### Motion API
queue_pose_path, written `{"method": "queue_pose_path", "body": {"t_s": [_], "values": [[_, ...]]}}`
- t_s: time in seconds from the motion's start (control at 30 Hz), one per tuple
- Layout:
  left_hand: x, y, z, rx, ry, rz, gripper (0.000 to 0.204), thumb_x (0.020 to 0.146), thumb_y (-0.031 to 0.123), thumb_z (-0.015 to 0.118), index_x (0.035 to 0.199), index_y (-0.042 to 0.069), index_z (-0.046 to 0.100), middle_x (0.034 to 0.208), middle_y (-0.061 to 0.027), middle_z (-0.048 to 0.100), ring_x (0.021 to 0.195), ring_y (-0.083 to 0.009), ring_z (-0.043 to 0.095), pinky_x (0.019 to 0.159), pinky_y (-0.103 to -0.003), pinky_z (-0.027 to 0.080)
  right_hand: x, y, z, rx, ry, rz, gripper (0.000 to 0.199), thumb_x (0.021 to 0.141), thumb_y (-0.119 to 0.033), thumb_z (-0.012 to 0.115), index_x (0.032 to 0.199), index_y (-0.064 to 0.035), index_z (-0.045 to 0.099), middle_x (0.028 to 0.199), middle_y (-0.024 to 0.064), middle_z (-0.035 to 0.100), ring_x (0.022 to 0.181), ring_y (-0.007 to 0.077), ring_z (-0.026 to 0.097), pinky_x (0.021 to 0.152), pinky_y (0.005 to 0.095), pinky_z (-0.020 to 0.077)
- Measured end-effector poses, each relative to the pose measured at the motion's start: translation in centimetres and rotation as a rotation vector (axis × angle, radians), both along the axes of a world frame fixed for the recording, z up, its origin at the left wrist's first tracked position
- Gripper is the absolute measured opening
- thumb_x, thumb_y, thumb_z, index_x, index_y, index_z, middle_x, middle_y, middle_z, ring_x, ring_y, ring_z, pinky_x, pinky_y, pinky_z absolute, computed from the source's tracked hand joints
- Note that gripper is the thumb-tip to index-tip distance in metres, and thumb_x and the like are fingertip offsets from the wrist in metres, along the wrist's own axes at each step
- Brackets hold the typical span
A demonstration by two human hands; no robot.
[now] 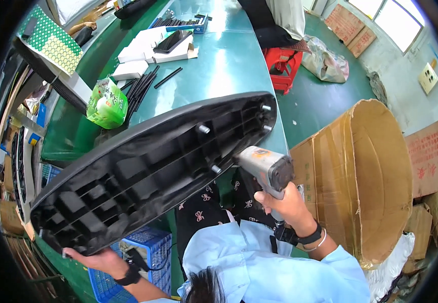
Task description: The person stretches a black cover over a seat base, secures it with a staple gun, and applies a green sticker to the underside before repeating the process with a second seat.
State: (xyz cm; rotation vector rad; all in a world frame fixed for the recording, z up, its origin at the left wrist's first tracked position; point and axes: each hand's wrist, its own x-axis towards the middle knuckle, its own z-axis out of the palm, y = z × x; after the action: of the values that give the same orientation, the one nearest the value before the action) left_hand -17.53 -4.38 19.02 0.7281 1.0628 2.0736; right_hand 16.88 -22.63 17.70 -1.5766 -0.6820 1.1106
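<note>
A long black seat [143, 156], seemingly a motorcycle seat, tilts across the middle with its ribbed plastic underside facing me. Several metal studs stick out of it. My left hand [97, 261] grips its lower left end, fingers partly hidden beneath. In my right hand [290, 204] is a staple gun [267, 166], its grey body scuffed with orange marks. The gun's nose meets the seat's near edge toward the right end; the exact contact is hidden by the gun.
On the green bench [224, 55] lie black strips [140, 91], white boxes [140, 48], a phone [173, 41] and a green packet [106, 103]. A large cardboard box [330, 182] stands right, a blue crate [155, 257] below, a red stool [283, 65] beyond.
</note>
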Motion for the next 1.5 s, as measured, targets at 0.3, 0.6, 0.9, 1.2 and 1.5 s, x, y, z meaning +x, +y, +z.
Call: {"method": "queue_pose_path", "body": {"t_s": [0.3, 0.6, 0.9, 1.2, 1.5], "values": [[4.3, -0.6, -4.1, -0.02, -0.292, -0.007, 0.057, 0.09, 0.043, 0.053, 0.129, 0.002, 0.048, 0.128, -0.0122, 0.053, 0.115, -0.0283, 0.052, 0.1, -0.041, 0.041, -0.9, -2.1, 3.8, -0.03, -0.03, -0.012, 0.051, 0.077, -0.023, 0.075, 0.118, 0.0003, 0.056, 0.086, 0.0026, 0.062, 0.063, 0.0111, 0.057, 0.06, 0.0264, 0.0472], [2.9, -1.4, -6.7, -0.064, -0.333, 0.003, 0.054, 0.089, 0.042, 0.054, 0.126, 0.003, 0.051, 0.126, -0.0116, 0.055, 0.112, -0.0284, 0.053, 0.098, -0.042, 0.041, 0.7, 1.0, 1.9, -0.06, 0.054, -0.021, 0.028, 0.082, -0.027, 0.069, 0.087, -0.0039, 0.054, 0.063, 0.0023, 0.052, 0.052, 0.0114, 0.052, 0.05, 0.0246, 0.0428], [0.1, -2.3, -12.0, 0.116, -0.106, -0.45, 0.056, 0.09, 0.044, 0.051, 0.129, 0.004, 0.048, 0.127, -0.0098, 0.053, 0.114, -0.0276, 0.052, 0.1, -0.042, 0.04, -1.4, 0.5, 1.4, -0.075, 0.271, 0.134, 0.048, 0.078, -0.013, 0.071, 0.116, -0.002, 0.043, 0.069, 0.0038, 0.053, 0.056, 0.0116, 0.052, 0.051, 0.025, 0.0428], [2.9, -3.8, -12.1, 0.0, -0.044, -0.432, 0.055, 0.091, 0.042, 0.054, 0.132, 0.004, 0.046, 0.129, -0.0094, 0.052, 0.116, -0.026, 0.05, 0.102, -0.042, 0.038, -2.8, 0.7, 1.9, -0.193, 0.109, 0.194, 0.046, 0.078, -0.016, 0.072, 0.114, -0.0002, 0.048, 0.073, 0.0032, 0.055, 0.057, 0.0106, 0.051, 0.053, 0.0247, 0.0418], [5.3, -4.9, -11.2, -0.013, -0.05, -0.403, 0.041, 0.094, 0.025, 0.055, 0.127, 0.003, 0.049, 0.124, -0.0097, 0.055, 0.11, -0.0228, 0.055, 0.096, -0.038, 0.045, -4.2, 0.6, 2.5, -0.075, 0.136, 0.171, 0.039, 0.078, -0.027, 0.074, 0.103, -0.0016, 0.058, 0.075, 0.0008, 0.057, 0.057, 0.0075, 0.051, 0.05, 0.0235, 0.041]]}}
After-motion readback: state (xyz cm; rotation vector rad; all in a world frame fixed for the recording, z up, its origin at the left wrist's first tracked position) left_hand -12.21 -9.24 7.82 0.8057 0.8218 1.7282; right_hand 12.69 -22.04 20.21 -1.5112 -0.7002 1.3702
